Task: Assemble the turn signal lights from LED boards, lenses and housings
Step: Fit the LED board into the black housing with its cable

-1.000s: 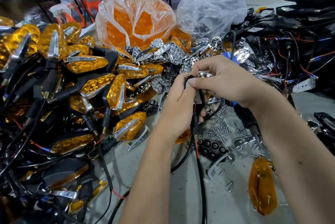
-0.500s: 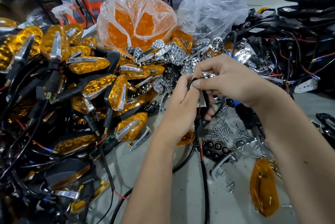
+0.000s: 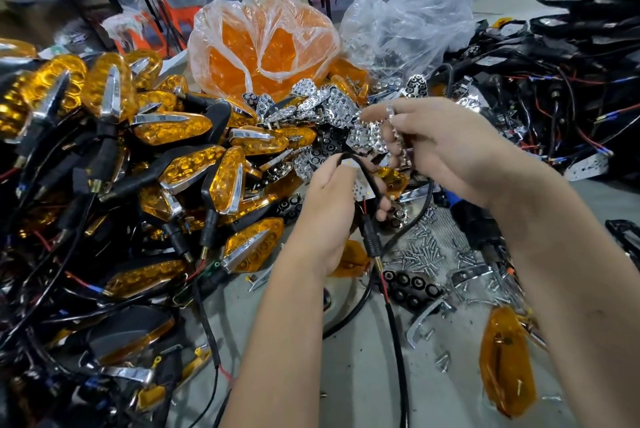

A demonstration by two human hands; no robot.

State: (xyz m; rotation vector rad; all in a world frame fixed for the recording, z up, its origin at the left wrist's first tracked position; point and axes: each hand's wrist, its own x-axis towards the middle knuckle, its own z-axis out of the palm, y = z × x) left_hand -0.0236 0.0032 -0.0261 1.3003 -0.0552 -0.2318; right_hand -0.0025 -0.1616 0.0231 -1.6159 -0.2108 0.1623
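Pinching the LED board (image 3: 360, 185) in the left hand (image 3: 329, 216) and a chrome reflector (image 3: 393, 122) in the right hand (image 3: 446, 147), held apart, risks misaligning them or snagging the wire (image 3: 372, 237).

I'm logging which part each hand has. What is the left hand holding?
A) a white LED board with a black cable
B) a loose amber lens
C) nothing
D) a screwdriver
A: the left hand grips a white LED board with a black cable hanging from it.

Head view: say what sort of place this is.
Probably a small assembly workshop: finished amber signal lights piled at the left, a bag of lenses, loose screws, and more benches behind.
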